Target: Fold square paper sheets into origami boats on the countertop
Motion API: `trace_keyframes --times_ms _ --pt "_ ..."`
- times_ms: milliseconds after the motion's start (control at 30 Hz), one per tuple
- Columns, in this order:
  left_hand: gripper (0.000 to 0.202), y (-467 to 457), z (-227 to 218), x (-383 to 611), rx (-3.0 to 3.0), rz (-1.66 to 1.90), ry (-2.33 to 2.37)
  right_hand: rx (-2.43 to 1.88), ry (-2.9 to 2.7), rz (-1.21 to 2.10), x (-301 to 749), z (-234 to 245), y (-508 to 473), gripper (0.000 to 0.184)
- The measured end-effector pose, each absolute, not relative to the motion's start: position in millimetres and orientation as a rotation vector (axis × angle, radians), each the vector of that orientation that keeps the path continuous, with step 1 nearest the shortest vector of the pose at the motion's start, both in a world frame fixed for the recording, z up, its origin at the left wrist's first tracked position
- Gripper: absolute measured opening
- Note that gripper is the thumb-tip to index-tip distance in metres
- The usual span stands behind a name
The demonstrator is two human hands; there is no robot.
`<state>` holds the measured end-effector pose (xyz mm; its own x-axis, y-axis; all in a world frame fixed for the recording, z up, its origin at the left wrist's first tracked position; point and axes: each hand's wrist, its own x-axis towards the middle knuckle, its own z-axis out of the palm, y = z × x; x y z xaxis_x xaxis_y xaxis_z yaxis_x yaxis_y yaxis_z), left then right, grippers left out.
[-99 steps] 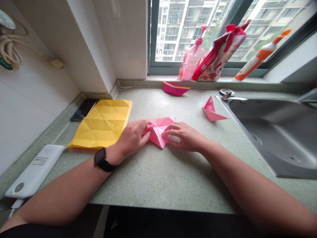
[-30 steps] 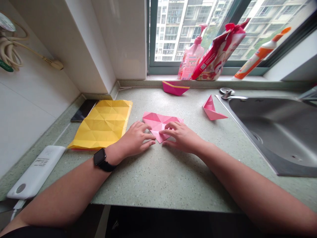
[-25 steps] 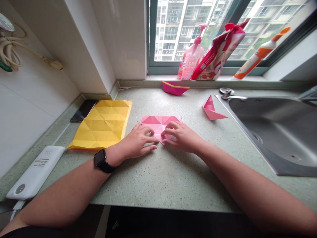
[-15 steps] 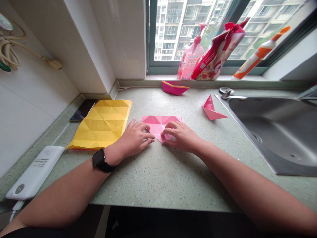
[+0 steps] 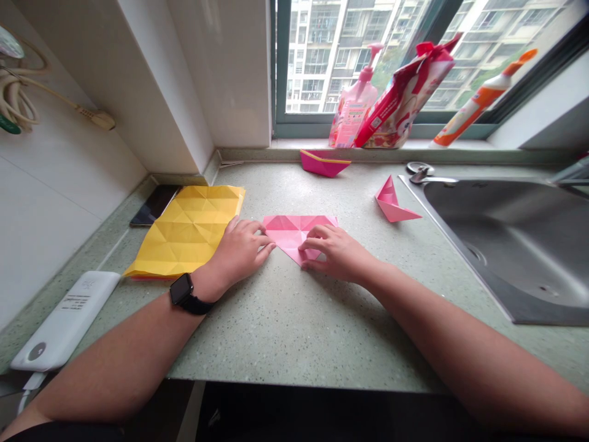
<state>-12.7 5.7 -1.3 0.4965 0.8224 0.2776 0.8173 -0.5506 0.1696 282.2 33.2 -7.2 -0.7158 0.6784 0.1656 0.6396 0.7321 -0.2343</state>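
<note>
While right hand (image 5: pixel 338 253) rests curled fingers on pink origami paper (image 5: pixel 286 227) | left hand (image 5: pixel 239 250) open, fingertips at paper's edge

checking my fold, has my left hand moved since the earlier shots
Yes: the left hand has slid left, away from the middle of the pink paper, toward the yellow creased sheet, which has not shifted.

the speckled green stone counter (image 5: pixel 294 344) carries a white power bank (image 5: pixel 64 322) at near left, a dark phone (image 5: pixel 154 205) and creased yellow paper (image 5: pixel 186 232) at left, folded pink paper (image 5: pixel 294 230) mid-counter, a magenta paper boat (image 5: pixel 324 163) at far edge, and a pink paper boat (image 5: pixel 393 202) at right.
</note>
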Motion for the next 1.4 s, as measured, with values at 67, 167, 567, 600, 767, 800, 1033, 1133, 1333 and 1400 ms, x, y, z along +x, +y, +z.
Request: trace_keyframes --times_ms 67,167,567,600,767,800,1033,1133,1333,1400 --pt "0.026 6.0 -1.9 -12.9 2.697 0.517 1.509 -1.045 -2.699 0.235 282.5 -7.2 33.3 0.021" --pt "0.026 6.7 -3.1 -13.6 2.696 0.512 1.542 -1.05 -2.694 0.237 282.6 -7.4 33.1 0.022" --pt "0.024 9.5 -7.0 -18.7 2.628 0.552 1.763 -1.074 -2.696 0.267 280.9 -3.7 31.8 0.021" --pt "0.025 8.4 -5.9 -17.5 2.632 0.519 1.788 -1.073 -2.695 0.271 281.0 -3.9 32.0 0.021" --pt "0.029 3.7 0.9 -12.1 2.614 0.377 1.873 -1.071 -2.693 0.275 281.9 -5.3 32.9 0.021" --pt "0.029 3.3 1.8 -11.4 2.609 0.366 1.879 -1.071 -2.693 0.272 282.1 -5.5 33.0 0.021" --pt "0.028 3.2 3.2 -8.9 2.6 0.338 1.9 -1.047 -2.704 0.263 282.5 -5.6 33.0 0.023" --pt "0.029 2.2 -0.3 -8.5 2.615 0.346 1.9 -1.048 -2.7 0.262 282.7 -6.2 33.2 0.023" --pt "0.035 -0.8 -5.7 -5.9 2.709 0.531 1.691 -0.995 -2.689 0.251 286.0 -10.7 36.1 0.023" --pt "0.036 -3.7 -4.1 -3.0 2.758 0.594 1.388 -0.973 -2.686 0.233 287.3 -12.6 37.0 0.024"
